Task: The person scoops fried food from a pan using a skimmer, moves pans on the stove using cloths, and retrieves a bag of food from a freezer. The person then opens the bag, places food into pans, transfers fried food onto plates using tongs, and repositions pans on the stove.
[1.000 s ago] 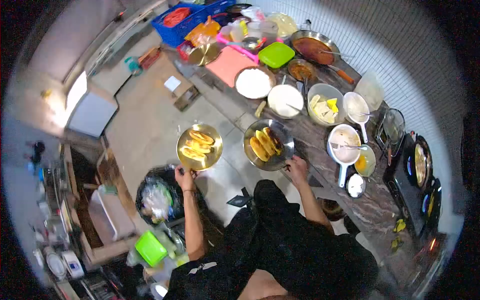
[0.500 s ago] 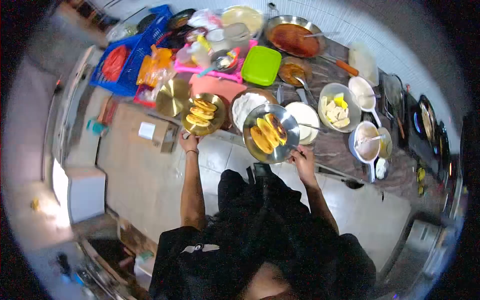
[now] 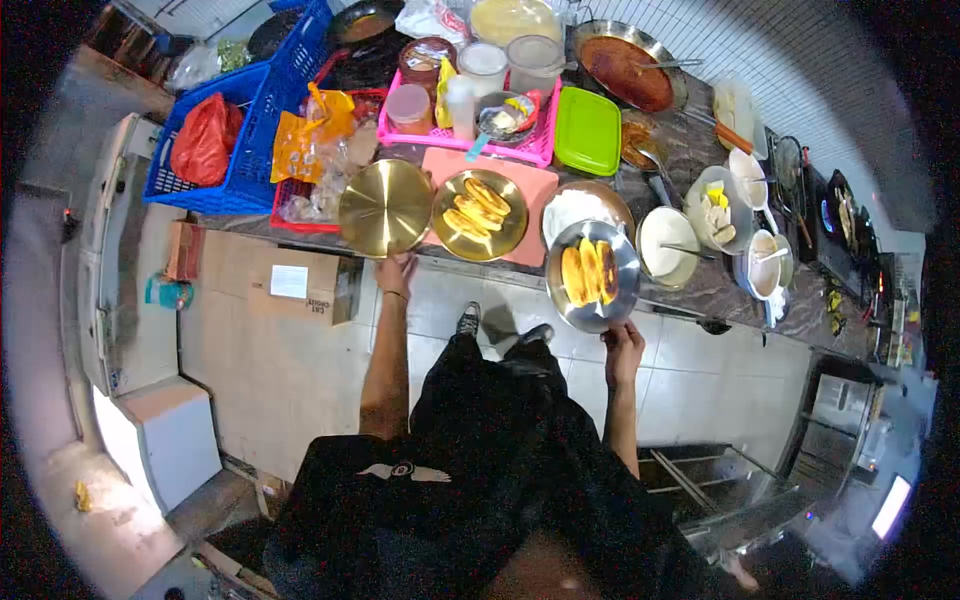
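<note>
My left hand (image 3: 396,270) is at the near rim of a bare gold plate (image 3: 386,205), its fingers closed on the edge and partly hidden under it. Right beside that plate, on a pink board (image 3: 535,190), a second gold plate (image 3: 450,235) carries several browned yellow pieces (image 3: 478,208) that look like grilled bananas. With my right hand (image 3: 625,352) I grip the near rim of a silver plate (image 3: 600,318). It bears similar browned pieces (image 3: 590,272) and overlaps the near edge of a bowl of white powder (image 3: 585,205).
A blue basket (image 3: 215,150) and a pink basket (image 3: 470,140) of jars stand behind. Right of them are a green lid (image 3: 588,130), a pan of red sauce (image 3: 625,75), a bowl of white batter (image 3: 665,245) and a lit stove (image 3: 840,235). A cardboard box (image 3: 300,285) lies below the counter.
The gold plate with browned pieces now rests on the pink board, released by my left hand, which has moved to the bare gold plate. The silver plate remains in my right hand; the view has shifted.
</note>
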Demonstrator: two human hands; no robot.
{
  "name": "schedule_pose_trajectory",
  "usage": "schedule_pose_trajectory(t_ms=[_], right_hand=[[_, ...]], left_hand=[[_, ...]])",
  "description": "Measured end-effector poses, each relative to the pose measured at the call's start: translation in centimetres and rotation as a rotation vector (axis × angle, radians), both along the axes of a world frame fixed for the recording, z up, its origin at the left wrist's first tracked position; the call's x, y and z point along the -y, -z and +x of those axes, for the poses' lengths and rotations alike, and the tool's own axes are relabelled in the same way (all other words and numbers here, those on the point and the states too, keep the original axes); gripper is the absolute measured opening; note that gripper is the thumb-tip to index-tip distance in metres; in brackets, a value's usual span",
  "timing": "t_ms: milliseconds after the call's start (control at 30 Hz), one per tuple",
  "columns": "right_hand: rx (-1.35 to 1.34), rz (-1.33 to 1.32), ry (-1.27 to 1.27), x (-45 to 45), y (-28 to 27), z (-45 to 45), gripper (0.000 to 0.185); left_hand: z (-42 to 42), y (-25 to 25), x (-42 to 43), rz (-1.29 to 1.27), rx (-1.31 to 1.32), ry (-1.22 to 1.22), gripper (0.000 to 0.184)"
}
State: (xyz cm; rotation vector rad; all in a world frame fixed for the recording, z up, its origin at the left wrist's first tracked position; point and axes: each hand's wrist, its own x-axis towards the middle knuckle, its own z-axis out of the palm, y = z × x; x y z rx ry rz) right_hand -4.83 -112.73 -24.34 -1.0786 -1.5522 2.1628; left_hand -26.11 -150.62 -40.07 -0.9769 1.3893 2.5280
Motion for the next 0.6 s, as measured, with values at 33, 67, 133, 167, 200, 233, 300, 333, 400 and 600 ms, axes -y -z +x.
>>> schedule_pose_trajectory(t_ms=[33,67,133,167,200,233,300,333,400,600], right_hand=[[0.005,-0.028,-0.006,0.6,1.1,-0.2,0.009],[0.007,-0.05,-0.002,1.0,2.2,-0.6,0.008],[0.016,-0.039,0.024,1.6,0.6,-2.8,0.007],[0.026,-0.017,0.042,2.3,-1.3,-5.1,0.007],[-0.088,-0.017,0.064,1.6,-0.7,-7.1,0.007],[-0.204,-0.018,0.084,0.5,0.7,-9.3,0.008],[-0.144,0.035,0.023,-3.2,4.6,-14.2,0.009],[-0.226,0.326,-0.046,-4.4,6.4,-16.4,0.01],[-0.191,0.467,-0.057,-7.6,11.0,-21.6,0.014],[0.013,0.516,-0.041,-5.9,9.6,-28.1,0.013]], left_hand=[[-0.3,0.3,1.4,0.115,-0.045,-0.073,0.03],[-0.9,1.7,2.8,0.236,-0.089,-0.138,0.03],[-1.6,0.9,2.8,-0.022,0.011,-0.076,0.032],[-2.0,1.5,2.9,-0.109,-0.006,-0.023,0.029],[-1.4,-2.0,2.2,-0.107,-0.025,0.023,0.026],[-1.6,-1.6,2.1,-0.072,-0.02,-0.09,0.031],[-1.6,0.3,3.9,0.08,0.037,0.028,0.029],[-1.6,-0.9,3.6,0.036,0.126,0.051,0.03],[-1.1,-3.2,3.8,-0.026,0.136,0.173,0.037],[4.1,4.2,7.4,-0.095,0.198,0.202,0.044]])
